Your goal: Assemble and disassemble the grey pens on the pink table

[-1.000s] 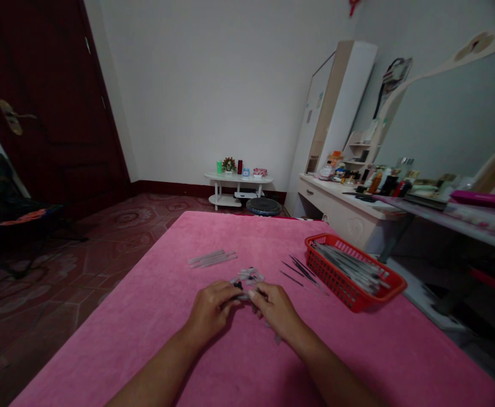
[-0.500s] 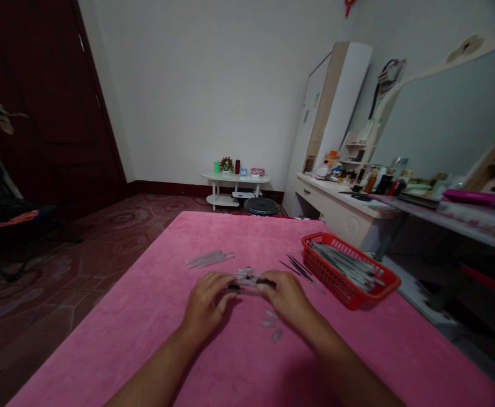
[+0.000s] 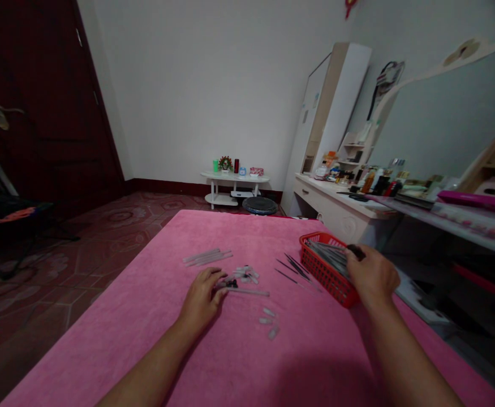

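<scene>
My left hand [image 3: 202, 297] rests on the cloth, thumb and fingers closed on the near end of a slim, translucent pen barrel [image 3: 249, 291]. Small black pieces [image 3: 232, 284] lie at its fingertips. Beyond them is a little heap of clear, cap-like pieces [image 3: 246, 274]. Over the right end of a red basket [image 3: 326, 277] is my right hand [image 3: 372, 277], its fingers curled by the grey pen barrels [image 3: 327, 254] inside. A dark bit shows at those fingers; what they grip is unclear.
Several pale barrels [image 3: 207, 257] lie at the far left of the pink cloth [image 3: 124, 339]. Thin black refills [image 3: 296, 265] are beside the basket. Several short clear pieces [image 3: 268, 321] lie nearer me. A cluttered dresser [image 3: 344, 198] stands to the right.
My right hand has left the spot beside my left hand and moved right to the basket. My left hand has stayed nearly in place with the barrel.
</scene>
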Action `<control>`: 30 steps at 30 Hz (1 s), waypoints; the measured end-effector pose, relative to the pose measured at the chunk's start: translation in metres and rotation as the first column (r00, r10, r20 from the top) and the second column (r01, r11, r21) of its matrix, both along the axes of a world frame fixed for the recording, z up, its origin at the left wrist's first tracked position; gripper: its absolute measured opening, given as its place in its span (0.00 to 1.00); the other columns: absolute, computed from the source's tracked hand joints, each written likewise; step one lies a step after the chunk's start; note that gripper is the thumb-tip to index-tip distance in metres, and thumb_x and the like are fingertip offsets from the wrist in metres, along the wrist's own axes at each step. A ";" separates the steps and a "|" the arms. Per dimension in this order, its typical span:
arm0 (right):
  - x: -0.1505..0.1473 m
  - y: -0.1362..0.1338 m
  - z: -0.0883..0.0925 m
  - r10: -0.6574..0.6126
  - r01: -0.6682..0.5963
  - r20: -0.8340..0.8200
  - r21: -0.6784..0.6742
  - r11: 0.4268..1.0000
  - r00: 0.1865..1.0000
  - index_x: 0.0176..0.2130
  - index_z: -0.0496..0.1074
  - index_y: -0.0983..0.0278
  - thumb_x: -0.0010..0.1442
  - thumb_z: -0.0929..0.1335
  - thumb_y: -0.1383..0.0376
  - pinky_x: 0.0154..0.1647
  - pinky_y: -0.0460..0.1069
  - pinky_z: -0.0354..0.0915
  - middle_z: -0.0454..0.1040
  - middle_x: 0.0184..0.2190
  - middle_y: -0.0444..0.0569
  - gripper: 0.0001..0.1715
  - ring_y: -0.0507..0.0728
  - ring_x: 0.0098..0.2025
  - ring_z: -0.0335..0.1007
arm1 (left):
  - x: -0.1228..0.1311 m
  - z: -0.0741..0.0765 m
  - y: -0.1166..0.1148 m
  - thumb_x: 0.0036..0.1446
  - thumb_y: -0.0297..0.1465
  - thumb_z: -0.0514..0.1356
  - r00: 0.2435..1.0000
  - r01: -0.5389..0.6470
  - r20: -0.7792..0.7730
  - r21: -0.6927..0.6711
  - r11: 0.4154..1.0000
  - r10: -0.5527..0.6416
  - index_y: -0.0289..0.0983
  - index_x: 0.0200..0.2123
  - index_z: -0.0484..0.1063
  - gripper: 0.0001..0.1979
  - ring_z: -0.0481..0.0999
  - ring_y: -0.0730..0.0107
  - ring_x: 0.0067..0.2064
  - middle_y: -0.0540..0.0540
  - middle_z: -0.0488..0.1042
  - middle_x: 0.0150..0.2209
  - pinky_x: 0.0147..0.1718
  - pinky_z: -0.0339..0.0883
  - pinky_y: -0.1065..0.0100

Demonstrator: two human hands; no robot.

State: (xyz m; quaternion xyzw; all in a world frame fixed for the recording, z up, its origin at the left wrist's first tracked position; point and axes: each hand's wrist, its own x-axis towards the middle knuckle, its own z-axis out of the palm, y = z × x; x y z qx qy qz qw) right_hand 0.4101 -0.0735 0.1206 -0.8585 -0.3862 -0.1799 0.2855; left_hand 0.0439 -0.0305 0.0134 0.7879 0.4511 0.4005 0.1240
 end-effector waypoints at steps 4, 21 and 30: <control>0.000 0.002 -0.005 0.019 -0.018 0.017 -0.046 0.999 1.000 0.44 0.77 0.59 0.57 0.64 0.54 0.31 0.52 0.58 0.78 0.36 0.57 0.20 0.64 0.36 0.72 | 0.001 0.001 0.000 0.54 0.29 0.59 0.998 0.042 -0.048 -0.068 0.997 -0.045 0.37 0.40 0.77 0.11 0.72 0.58 0.45 0.40 0.75 0.40 0.46 0.66 0.57; -0.001 0.005 -0.003 0.016 -0.022 -0.057 -0.110 0.994 0.998 0.46 0.76 0.59 0.56 0.64 0.53 0.33 0.54 0.60 0.77 0.36 0.59 0.22 0.66 0.37 0.72 | 0.001 0.003 -0.001 0.54 0.27 0.59 0.996 0.044 -0.076 -0.103 0.994 -0.052 0.37 0.42 0.77 0.12 0.72 0.61 0.43 0.41 0.74 0.39 0.44 0.65 0.61; 0.000 0.006 -0.005 0.028 -0.032 -0.039 -0.102 0.994 0.999 0.44 0.77 0.59 0.54 0.65 0.54 0.33 0.54 0.60 0.78 0.35 0.58 0.21 0.65 0.36 0.73 | 0.001 0.001 0.000 0.53 0.27 0.60 0.996 0.046 -0.072 -0.102 0.994 -0.053 0.38 0.42 0.77 0.12 0.72 0.61 0.42 0.42 0.74 0.39 0.43 0.66 0.61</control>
